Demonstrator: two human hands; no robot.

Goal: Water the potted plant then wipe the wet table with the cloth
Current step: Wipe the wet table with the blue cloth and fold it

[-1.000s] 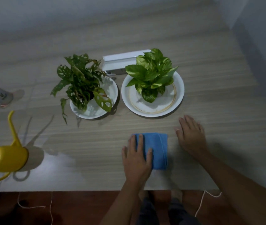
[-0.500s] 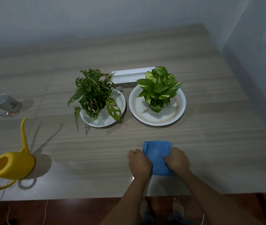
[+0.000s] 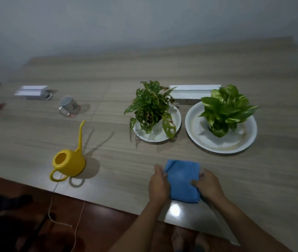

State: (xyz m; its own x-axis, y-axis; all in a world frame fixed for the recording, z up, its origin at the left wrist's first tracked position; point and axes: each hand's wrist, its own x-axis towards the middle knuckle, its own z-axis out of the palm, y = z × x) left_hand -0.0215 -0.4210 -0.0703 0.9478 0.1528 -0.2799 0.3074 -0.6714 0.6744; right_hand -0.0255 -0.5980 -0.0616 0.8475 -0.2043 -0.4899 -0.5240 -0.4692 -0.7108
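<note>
A folded blue cloth (image 3: 181,180) lies flat on the wooden table (image 3: 162,73) near its front edge. My left hand (image 3: 158,185) pinches the cloth's left edge and my right hand (image 3: 208,186) grips its right edge. Behind the cloth stand two potted plants on white plates: a holey-leaved plant (image 3: 151,106) on the smaller plate (image 3: 176,122) and a broad-leaved plant (image 3: 226,106) on the larger plate (image 3: 195,131). A yellow watering can (image 3: 69,163) with a long thin spout stands upright to the left, untouched.
A mug (image 3: 70,106) lies tipped on its side at the back left. White boxes sit behind the plants (image 3: 190,91) and at the far left (image 3: 31,92). A cord (image 3: 53,202) hangs off the front edge over the red-brown floor.
My view has swung left, bringing the far-left box and mug into sight. My right hand came off the table onto the cloth, and both hands now grip its edges.
</note>
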